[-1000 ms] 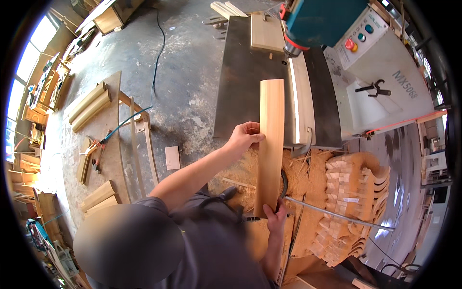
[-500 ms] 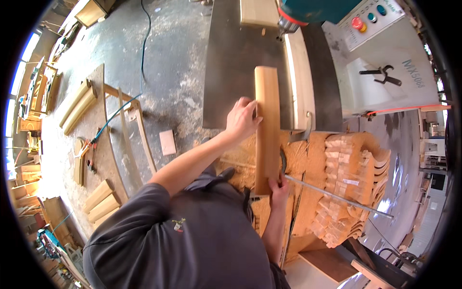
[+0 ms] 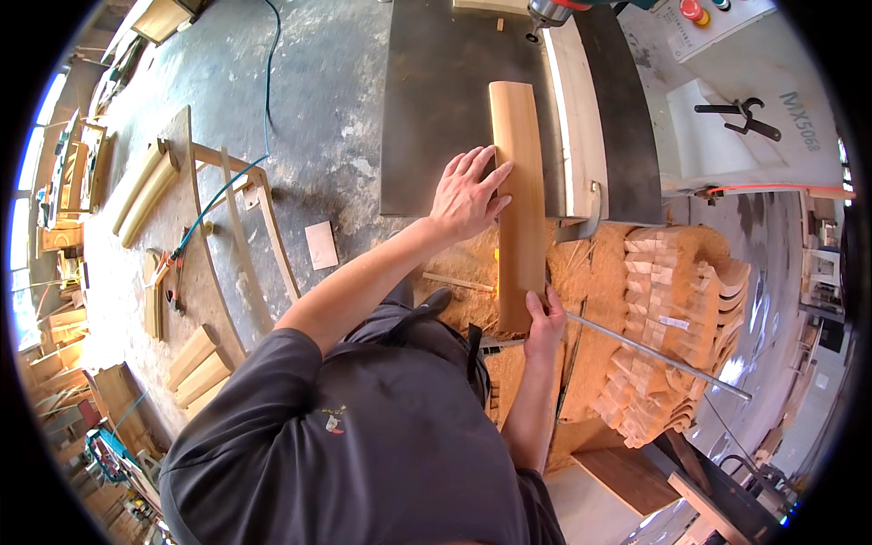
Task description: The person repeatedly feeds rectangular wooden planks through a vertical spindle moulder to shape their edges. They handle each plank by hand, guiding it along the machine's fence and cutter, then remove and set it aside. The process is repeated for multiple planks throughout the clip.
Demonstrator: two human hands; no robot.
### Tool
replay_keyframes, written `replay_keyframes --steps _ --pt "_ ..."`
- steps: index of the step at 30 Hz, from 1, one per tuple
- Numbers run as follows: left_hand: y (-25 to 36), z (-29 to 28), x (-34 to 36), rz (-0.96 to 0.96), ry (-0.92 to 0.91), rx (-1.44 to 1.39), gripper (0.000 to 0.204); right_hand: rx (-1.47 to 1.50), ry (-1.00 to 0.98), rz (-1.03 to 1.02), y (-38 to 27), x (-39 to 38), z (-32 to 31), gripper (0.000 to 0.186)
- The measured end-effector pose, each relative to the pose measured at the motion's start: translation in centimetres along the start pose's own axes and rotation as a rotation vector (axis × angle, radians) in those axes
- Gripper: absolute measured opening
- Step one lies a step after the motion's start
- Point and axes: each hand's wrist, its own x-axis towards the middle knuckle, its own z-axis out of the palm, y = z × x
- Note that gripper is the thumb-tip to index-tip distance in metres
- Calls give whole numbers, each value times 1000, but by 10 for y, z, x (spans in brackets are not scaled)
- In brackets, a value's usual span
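Note:
A long, rounded light-wood strip (image 3: 520, 250) extends from near my body up over the dark machine table (image 3: 431, 73). My left hand (image 3: 468, 191) lies on its left side, fingers spread and stretched, tips touching the wood. Lower down, my right hand (image 3: 543, 322) grips the near end, thumb visible and the other fingers partly hidden behind it. Above the strip's far end hangs a machine spindle (image 3: 547, 14), beside a pale wooden fence (image 3: 572, 118) along the table.
Stacked curved wooden pieces (image 3: 672, 336) sit in sawdust at right, crossed by a metal rod (image 3: 663, 356). A left workbench (image 3: 209, 282) holds wooden strips (image 3: 145, 191) and tools. A blue hose (image 3: 269, 82) crosses the floor. The machine housing (image 3: 754, 150) stands upper right.
The wood strip has moved upward and a little right, farther over the machine table. My left hand has moved up with it, its fingers now more spread; my right hand rose too.

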Motion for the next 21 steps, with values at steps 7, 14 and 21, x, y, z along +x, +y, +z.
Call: replay_keyframes --steps 7,14,21 --pt "-37 -2 20 50 -4 5 43 -589 54 -362 -15 18 18 61" --pt "-150 -20 121 84 42 93 42 -1345 132 -617 -57 10 93 89" --pt "-229 4 266 310 -203 120 59 -1351 216 -452 -49 11 100 83"
